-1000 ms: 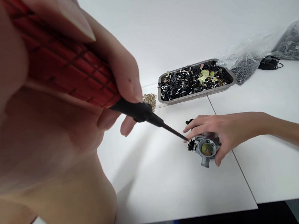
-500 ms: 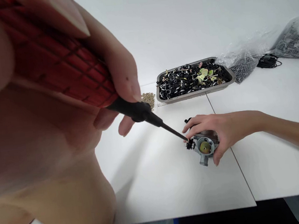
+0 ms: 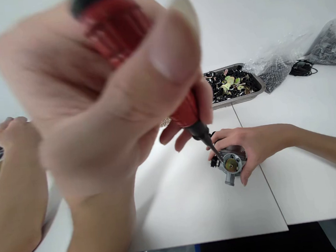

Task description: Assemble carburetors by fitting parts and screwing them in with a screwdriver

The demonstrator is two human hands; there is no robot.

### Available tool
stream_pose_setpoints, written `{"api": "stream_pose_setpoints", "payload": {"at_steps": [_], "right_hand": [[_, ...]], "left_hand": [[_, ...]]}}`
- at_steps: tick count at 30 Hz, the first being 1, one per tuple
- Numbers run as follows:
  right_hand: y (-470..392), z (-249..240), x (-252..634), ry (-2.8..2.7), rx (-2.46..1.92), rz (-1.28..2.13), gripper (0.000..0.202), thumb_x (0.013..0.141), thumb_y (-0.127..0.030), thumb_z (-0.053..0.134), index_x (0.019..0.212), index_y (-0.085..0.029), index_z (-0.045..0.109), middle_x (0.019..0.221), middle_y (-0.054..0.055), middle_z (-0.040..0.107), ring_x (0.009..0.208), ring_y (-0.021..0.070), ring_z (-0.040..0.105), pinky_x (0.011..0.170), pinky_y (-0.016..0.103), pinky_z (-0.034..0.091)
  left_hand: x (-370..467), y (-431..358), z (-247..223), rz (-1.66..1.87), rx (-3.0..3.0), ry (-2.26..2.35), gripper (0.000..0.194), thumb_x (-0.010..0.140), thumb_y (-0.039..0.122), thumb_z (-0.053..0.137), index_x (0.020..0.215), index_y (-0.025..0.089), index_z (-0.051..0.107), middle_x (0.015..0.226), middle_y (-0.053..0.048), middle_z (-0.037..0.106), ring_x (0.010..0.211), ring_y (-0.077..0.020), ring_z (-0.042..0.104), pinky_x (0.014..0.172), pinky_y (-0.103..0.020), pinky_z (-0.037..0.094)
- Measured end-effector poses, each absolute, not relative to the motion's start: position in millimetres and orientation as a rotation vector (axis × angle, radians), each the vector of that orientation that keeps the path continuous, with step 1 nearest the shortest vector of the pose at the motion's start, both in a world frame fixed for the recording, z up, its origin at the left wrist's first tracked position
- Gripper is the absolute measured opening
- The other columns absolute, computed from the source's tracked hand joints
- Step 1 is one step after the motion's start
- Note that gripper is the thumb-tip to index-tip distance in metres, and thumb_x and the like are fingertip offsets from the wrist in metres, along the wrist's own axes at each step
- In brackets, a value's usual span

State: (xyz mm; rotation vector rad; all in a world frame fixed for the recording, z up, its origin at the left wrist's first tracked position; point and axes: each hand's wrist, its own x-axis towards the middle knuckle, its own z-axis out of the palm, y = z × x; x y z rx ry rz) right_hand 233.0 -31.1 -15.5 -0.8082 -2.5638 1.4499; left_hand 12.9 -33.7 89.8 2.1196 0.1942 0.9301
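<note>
My left hand (image 3: 96, 121), large and blurred close to the camera, is wrapped round the red and black handle of a screwdriver (image 3: 198, 131). The thin shaft slants down to the right, its tip at the rim of the round bore of a grey metal carburetor (image 3: 230, 180). A brass-coloured disc sits inside that bore. My right hand (image 3: 244, 146) grips the carburetor on the table from above, thumb on the near side and fingers over the far left side. These fingers hide part of its body and of the black fitting on its left.
A metal tray (image 3: 259, 89) of black and yellowish small parts stands behind. Clear bags (image 3: 272, 74) of dark pieces and a black cable bundle (image 3: 302, 68) lie right of it. Small brass pieces (image 3: 165, 122) show past my left hand. Another person's arm (image 3: 18, 176) is at left.
My left hand has swung the screwdriver steeper. Its tip has moved right, from the black fitting to the bore rim. My right hand and the carburetor have barely moved.
</note>
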Motion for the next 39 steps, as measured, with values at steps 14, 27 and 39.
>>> {"api": "stream_pose_setpoints", "payload": {"at_steps": [14,27,39], "right_hand": [[-30.2,-17.7,232.6,-2.565,-0.748,1.409,0.076,0.064,-0.038,0.088,0.134,-0.028,0.058,0.146,0.005,0.04,0.135,0.0251,0.042,0.111,0.034,0.044],[-33.1,-10.7,231.8,-2.568,-0.811,1.421,0.076,0.065,-0.037,0.087,0.134,-0.026,0.058,0.144,0.006,0.043,0.13,0.024,0.045,0.106,0.03,0.046],[-32.8,-11.6,230.7,-2.612,-0.774,1.391,0.075,0.066,-0.041,0.085,0.135,-0.028,0.056,0.14,0.005,0.045,0.127,0.0236,0.047,0.103,0.032,0.046]], "left_hand": [[40.3,-39.2,69.8,1.138,1.933,0.418,0.053,0.1,0.046,0.027,0.077,0.011,0.059,0.057,0.002,0.056,0.047,-0.0089,0.061,0.034,-0.015,0.037],[42.8,-43.8,72.6,1.056,1.93,0.489,0.053,0.099,0.049,0.028,0.076,0.012,0.058,0.057,0.005,0.052,0.05,-0.0086,0.063,0.038,-0.015,0.039],[22.9,-39.1,84.5,0.904,1.979,0.293,0.027,0.088,0.006,0.06,0.114,0.01,0.063,0.098,-0.003,0.07,0.086,-0.0136,0.069,0.07,-0.024,0.061]]}}
